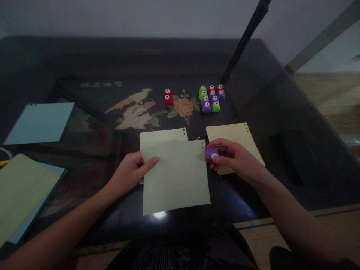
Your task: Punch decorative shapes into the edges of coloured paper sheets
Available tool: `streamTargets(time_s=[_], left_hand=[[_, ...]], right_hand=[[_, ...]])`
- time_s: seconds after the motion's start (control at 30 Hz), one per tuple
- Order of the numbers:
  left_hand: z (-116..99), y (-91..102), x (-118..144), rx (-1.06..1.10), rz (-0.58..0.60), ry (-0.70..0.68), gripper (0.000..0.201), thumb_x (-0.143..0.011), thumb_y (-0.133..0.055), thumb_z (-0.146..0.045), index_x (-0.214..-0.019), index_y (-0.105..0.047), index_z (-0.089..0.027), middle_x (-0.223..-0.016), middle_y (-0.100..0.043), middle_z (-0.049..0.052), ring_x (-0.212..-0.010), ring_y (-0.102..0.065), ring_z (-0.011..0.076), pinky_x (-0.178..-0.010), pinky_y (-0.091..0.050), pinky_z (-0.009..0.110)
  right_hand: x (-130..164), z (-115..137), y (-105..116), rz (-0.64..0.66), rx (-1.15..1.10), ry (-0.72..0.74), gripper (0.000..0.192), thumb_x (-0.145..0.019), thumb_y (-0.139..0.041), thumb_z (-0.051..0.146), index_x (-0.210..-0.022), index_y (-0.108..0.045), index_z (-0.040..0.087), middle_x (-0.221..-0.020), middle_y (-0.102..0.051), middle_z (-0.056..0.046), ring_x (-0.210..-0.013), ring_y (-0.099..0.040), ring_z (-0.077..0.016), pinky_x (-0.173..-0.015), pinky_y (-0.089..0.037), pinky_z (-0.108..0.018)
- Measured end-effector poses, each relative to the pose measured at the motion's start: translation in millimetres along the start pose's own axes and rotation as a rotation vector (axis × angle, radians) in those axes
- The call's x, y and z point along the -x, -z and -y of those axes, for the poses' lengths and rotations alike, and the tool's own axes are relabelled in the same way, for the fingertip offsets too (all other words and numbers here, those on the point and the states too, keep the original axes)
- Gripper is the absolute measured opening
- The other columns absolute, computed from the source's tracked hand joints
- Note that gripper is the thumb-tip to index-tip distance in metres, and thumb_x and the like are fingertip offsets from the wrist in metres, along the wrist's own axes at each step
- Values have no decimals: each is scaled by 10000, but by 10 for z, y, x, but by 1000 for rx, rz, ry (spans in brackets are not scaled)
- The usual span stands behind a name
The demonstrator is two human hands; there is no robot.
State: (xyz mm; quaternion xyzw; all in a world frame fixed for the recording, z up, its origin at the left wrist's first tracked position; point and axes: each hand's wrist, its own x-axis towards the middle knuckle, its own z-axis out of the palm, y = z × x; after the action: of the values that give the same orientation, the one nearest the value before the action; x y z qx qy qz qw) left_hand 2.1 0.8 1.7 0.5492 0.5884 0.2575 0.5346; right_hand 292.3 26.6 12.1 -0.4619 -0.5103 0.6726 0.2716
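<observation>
Punch (211,153) — small, purple, white-buttoned

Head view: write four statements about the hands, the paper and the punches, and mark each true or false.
1. The right hand grips a purple punch at the corner of the pale yellow sheet. True.
2. The left hand rests on the blue sheet. False: it pinches the pale yellow sheet's left edge.
3. A cluster of punches sits beyond the right hand. True.
4. The two red punches lie on the yellow sheet under the right hand. False: they stand on the dark table, apart from the paper.
</observation>
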Motion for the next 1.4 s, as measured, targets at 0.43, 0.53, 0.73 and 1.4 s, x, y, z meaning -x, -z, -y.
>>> streamTargets(time_s=[0.43,0.53,0.73,1.4], left_hand=[[-17,0,-3,-121,-14,-41,259,-778,-575,-400,-717,-646,-158,-674,-717,43,-545,-628,158,-468,-494,231],[-31,6,-2,-177,-23,-79,265,-782,-565,-394,-672,-632,-162,-642,-702,32,-523,-605,144,-443,-463,212],[-41,8,4,-221,-11,-112,251,-790,-544,-373,-694,-639,-162,-632,-697,24,-524,-603,138,-451,-460,206],[-37,-21,20,-264,-25,-85,292,-786,-540,-403,-651,-635,-162,-602,-691,37,-530,-606,155,-457,-456,221]], right_hand=[[-10,14,1,38,58,-38,304,-724,-735,286,-972,-595,178,-737,-648,1,-622,-617,-108,-561,-527,-236],[-10,19,0,45,57,-53,297,-728,-730,285,-968,-593,177,-727,-643,5,-622,-615,-103,-565,-527,-231],[-5,31,6,61,53,-79,277,-751,-707,290,-976,-593,175,-734,-647,-3,-643,-623,-110,-576,-530,-236],[-33,-44,-140,-40,-44,-33,264,-679,-767,279,-878,-618,190,-814,-655,-6,-667,-608,-108,-640,-530,-254]])
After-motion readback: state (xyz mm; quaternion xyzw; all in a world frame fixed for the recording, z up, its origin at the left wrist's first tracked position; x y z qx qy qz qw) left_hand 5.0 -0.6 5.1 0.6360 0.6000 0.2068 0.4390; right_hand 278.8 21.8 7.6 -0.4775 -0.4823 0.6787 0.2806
